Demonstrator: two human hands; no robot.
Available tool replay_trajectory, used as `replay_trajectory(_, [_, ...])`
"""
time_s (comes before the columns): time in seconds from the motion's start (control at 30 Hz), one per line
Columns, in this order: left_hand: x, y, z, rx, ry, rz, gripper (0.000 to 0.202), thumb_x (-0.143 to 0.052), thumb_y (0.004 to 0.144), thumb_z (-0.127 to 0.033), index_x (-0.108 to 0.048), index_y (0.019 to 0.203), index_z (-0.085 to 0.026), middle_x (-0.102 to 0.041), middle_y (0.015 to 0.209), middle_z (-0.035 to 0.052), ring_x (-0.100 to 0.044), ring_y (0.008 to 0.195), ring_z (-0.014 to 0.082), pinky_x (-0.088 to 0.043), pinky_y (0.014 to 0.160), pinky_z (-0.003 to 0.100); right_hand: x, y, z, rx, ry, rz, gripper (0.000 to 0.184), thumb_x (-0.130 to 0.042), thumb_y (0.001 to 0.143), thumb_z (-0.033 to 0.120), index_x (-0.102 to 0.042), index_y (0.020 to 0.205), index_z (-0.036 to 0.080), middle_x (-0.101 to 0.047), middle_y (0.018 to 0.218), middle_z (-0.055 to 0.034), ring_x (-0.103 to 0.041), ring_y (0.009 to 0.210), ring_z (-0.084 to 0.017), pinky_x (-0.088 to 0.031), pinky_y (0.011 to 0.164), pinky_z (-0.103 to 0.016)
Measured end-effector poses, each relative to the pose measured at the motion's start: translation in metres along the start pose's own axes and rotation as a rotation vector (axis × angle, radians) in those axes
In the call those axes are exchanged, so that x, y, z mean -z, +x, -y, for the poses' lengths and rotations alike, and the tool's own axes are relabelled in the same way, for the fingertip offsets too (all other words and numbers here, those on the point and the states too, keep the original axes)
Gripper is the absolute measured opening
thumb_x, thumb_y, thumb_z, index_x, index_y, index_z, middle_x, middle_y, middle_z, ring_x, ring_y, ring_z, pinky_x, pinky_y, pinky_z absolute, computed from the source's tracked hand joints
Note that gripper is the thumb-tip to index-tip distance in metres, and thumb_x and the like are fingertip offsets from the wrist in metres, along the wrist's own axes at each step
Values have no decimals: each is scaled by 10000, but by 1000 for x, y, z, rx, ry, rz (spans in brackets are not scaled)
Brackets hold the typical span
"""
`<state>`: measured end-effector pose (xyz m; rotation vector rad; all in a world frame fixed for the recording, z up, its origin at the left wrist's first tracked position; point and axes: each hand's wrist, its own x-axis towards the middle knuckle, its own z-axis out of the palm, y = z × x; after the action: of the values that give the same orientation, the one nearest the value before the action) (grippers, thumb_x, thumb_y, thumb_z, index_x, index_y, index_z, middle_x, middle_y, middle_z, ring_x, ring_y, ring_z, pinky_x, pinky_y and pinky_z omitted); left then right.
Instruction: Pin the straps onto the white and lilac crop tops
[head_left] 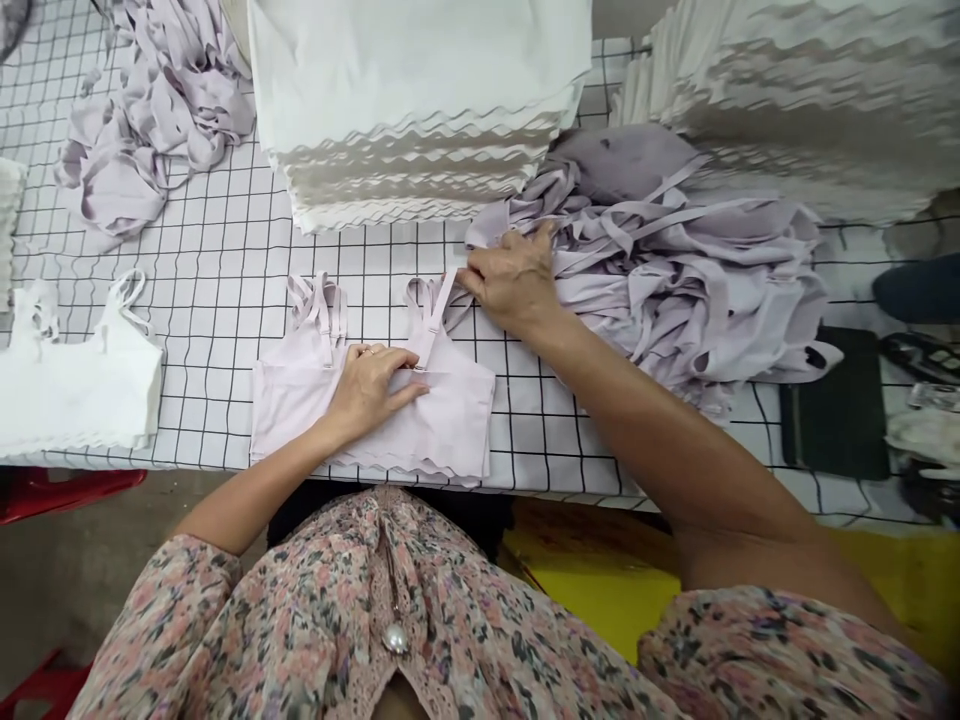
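Pressing flat w/ fingers together, the left hand lay on the lilac top, which sat at the near edge of the grid-pattern table, straps pointing away. The right hand pinched the end of that top's strap btwn thumb & fingers; the strap looked taut. Just right of that hand, touching it, was a loose pile of lilac garments. Behind the top stood a white stack, w/ a 2nd white stack farther right. A white top lay well apart at left, & a lilac heap at the far-left corner.
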<state>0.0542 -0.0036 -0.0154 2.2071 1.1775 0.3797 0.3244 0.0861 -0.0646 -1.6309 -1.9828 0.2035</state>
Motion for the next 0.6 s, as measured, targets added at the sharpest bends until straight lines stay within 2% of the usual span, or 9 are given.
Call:
replay_trajectory(0.1, [-2, 6, 4, 1, 30, 4, 290, -843, 970, -409, -736, 1153, -212, -827, 1161, 65, -736, 1100, 260, -443, 1039, 418, 10, 6, 2, -24, -57, 107, 465, -646, 1057, 576, -705, 813, 185, -720, 844, -116, -657, 1157, -356, -282, 1251, -785])
replay_trajectory(0.2, [5, 6, 8, -51, 28, -37, 369, -851, 959, -409, -717, 1233, -201, -802, 1156, 72, -730, 1074, 249, -503, 1003, 401, 37, 4, 19, -54, -210, 190, 542, -495, 1143, 573, -748, 1024, 109, -790, 1067, -160, -623, 1272, -328, -284, 1269, -759])
replay_trajectory(0.27, [16, -5, 10, -141, 41, -147, 487, -811, 991, -422, -658, 1394, -195, -763, 1274, 105, -716, 1171, 256, -549, 1031, 410, 58, -11, 43, -53, -274, 187, 579, -375, 1184, 533, -736, 1199, 80, -774, 1261, -196, -591, 1360, -330, -254, 1293, -768])
replay_trajectory(0.3, [21, -15, 10, -194, 70, -215, 521, -761, 1028, -412, -608, 1477, -197, -732, 1361, 124, -697, 1260, 262, -552, 1089, 429, 66, -23, 60, -39, -275, 168, 581, -338, 1190, 513, -720, 1285, 86, -751, 1350, -203, -579, 1405, -342, -224, 1309, -782])
replay_trajectory(0.37, [29, -39, 9, -278, 168, -308, 512, -602, 1115, -332, -500, 1603, -215, -658, 1523, 143, -618, 1458, 263, -467, 1267, 478, 72, -56, 101, 26, -218, 137, 578, -312, 1185, 490, -639, 1485, 120, -687, 1511, -191, -558, 1490, -367, -158, 1341, -805])
replay_trajectory(0.43, [26, -65, 9, -315, 270, -296, 543, -443, 1153, -250, -383, 1692, -209, -591, 1635, 157, -499, 1611, 265, -326, 1389, 517, 62, -95, 143, 116, -151, 133, 637, -262, 1183, 471, -454, 1679, 122, -506, 1720, -185, -422, 1640, -367, -122, 1375, -774])
replay_trajectory(0.5, [14, -84, 12, -293, 339, -203, 613, -372, 1164, -284, -257, 1752, -152, -474, 1743, 200, -352, 1710, 291, -235, 1433, 545, 40, -130, 172, 180, -89, 219, 707, -246, 1170, 498, -339, 1747, 99, -352, 1803, -197, -293, 1715, -369, -92, 1389, -752])
replay_trajectory(0.53, [6, -90, 14, -258, 365, -154, 655, -361, 1167, -333, -207, 1767, -121, -398, 1786, 221, -277, 1739, 309, -208, 1442, 559, 28, -144, 178, 161, -71, 255, 736, -240, 1165, 508, -296, 1763, 82, -304, 1818, -210, -265, 1726, -372, -87, 1389, -748])
replay_trajectory(0.6, [-8, -96, 18, -175, 402, -82, 742, -368, 1161, -431, -150, 1780, -87, -260, 1839, 234, -167, 1765, 325, -165, 1453, 570, 11, -161, 172, 89, -63, 289, 795, -226, 1154, 559, -233, 1780, 69, -242, 1833, -226, -234, 1733, -390, -86, 1372, -775])
